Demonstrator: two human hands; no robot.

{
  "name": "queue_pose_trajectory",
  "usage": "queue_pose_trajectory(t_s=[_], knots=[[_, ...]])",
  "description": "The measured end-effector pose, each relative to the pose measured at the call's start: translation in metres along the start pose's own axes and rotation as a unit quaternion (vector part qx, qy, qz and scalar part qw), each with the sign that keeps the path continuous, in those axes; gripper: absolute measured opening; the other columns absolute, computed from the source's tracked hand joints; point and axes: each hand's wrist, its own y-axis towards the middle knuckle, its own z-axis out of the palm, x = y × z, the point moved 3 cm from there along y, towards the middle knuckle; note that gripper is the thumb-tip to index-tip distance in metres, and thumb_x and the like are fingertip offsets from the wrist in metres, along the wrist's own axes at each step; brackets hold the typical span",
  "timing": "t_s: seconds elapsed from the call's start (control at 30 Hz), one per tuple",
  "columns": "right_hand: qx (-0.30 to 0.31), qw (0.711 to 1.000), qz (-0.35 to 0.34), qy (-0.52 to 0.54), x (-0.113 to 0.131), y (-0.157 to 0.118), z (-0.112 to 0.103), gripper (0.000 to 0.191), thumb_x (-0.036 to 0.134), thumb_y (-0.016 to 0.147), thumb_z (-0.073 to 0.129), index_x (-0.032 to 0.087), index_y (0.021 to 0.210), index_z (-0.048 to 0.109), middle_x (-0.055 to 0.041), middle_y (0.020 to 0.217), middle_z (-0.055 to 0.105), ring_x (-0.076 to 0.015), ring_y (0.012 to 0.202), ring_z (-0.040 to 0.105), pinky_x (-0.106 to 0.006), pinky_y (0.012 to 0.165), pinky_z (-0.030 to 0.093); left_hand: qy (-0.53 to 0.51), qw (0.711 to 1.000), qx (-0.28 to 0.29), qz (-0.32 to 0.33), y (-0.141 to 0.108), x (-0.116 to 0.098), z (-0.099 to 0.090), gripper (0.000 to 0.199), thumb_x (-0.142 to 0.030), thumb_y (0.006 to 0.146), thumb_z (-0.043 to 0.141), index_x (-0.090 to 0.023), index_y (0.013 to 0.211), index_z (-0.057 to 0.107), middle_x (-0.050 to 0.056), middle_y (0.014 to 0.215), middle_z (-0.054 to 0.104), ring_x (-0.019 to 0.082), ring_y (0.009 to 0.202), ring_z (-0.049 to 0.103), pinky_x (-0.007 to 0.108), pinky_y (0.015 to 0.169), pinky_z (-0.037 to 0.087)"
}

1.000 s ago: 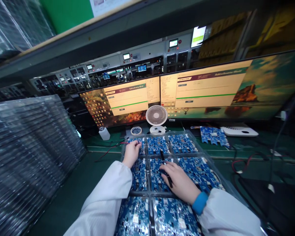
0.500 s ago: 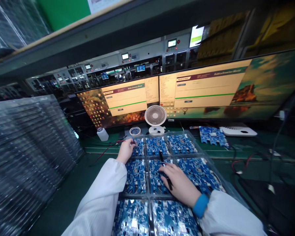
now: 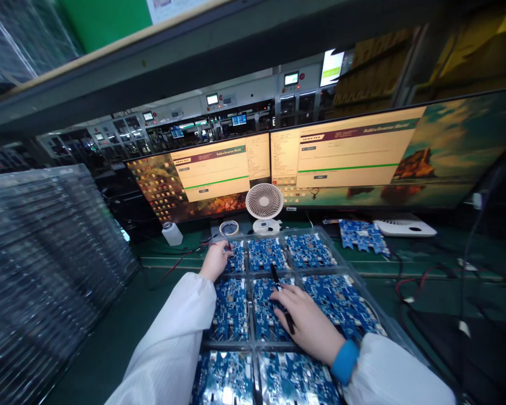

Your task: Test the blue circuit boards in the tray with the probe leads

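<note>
With the tray (image 3: 253, 345) as clock face, my right hand (image 3: 307, 322) is half curling over the centre board (image 3: 262, 306), gripping a pen (image 3: 275, 274). My left hand (image 3: 215, 260) is drawing its fingers nearly together at the board (image 3: 238, 260) toward eleven; I cannot tell whether they are holding anything. Beyond, a fan (image 3: 264, 201) is standing at twelve, tape (image 3: 229, 228) is lying at eleven, a bottle (image 3: 171, 234) is standing at ten, and stacked trays (image 3: 46, 270) are rising at nine.

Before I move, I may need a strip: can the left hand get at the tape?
Probably yes: the tape lies just beyond the left hand, with nothing tall between them, though a thin red wire beside the hand might snag.
</note>
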Motion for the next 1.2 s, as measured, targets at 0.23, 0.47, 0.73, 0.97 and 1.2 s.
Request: queue_pose_trajectory(t_s=[0.23,0.47,0.73,0.97,1.2], knots=[[0.005,1.000,0.005,0.001,0.000,-0.001,0.000,0.031,0.029,0.094,0.037,0.022,0.117,0.057,-0.0080,0.121,0.061,-0.0278,0.130,0.040,-0.050,0.105,0.037,-0.013,0.999,0.030,0.013,0.006,-0.001,-0.004,0.012,-0.009,0.074,0.063,-0.019,0.081,0.063,0.005,0.089,0.071,0.020,0.091,0.065,0.030,0.086,0.045],[0.010,1.000,0.009,0.003,0.001,-0.001,-0.002,0.031,0.030,0.094,0.037,0.023,0.117,0.056,-0.0078,0.121,0.061,-0.0288,0.131,0.039,-0.051,0.105,0.037,-0.038,0.999,0.037,0.008,0.002,-0.003,-0.006,0.011,-0.009,0.071,0.064,-0.019,0.073,0.065,0.000,0.074,0.067,0.018,0.076,0.061,0.028,0.077,0.044],[0.009,1.000,0.007,0.005,0.002,-0.001,-0.003,0.031,0.029,0.094,0.037,0.023,0.117,0.056,-0.0074,0.121,0.061,-0.0286,0.130,0.039,-0.051,0.105,0.037,-0.127,0.987,-0.011,-0.097,0.002,0.004,-0.003,0.014,-0.012,0.067,0.071,-0.017,0.080,0.067,-0.003,0.063,0.063,0.015,0.066,0.059,0.029,0.074,0.045],[0.004,1.000,0.004,0.006,0.001,-0.001,-0.001,0.031,0.028,0.093,0.037,0.023,0.116,0.057,-0.0083,0.120,0.061,-0.0285,0.130,0.040,-0.051,0.105,0.037,-0.262,0.938,-0.082,-0.212,0.034,0.011,0.004,0.028,-0.039,0.093,0.051,-0.013,0.093,0.061,0.002,0.083,0.066,0.011,0.070,0.062,0.030,0.069,0.053],[0.004,1.000,0.004,0.004,0.003,-0.002,-0.005,0.031,0.028,0.093,0.037,0.022,0.115,0.057,-0.0091,0.122,0.061,-0.0287,0.130,0.041,-0.051,0.104,0.039,-0.281,0.923,-0.110,-0.240,0.030,0.012,-0.002,0.032,-0.043,0.090,0.052,-0.013,0.097,0.060,0.002,0.078,0.065,0.010,0.059,0.056,0.025,0.055,0.046]])
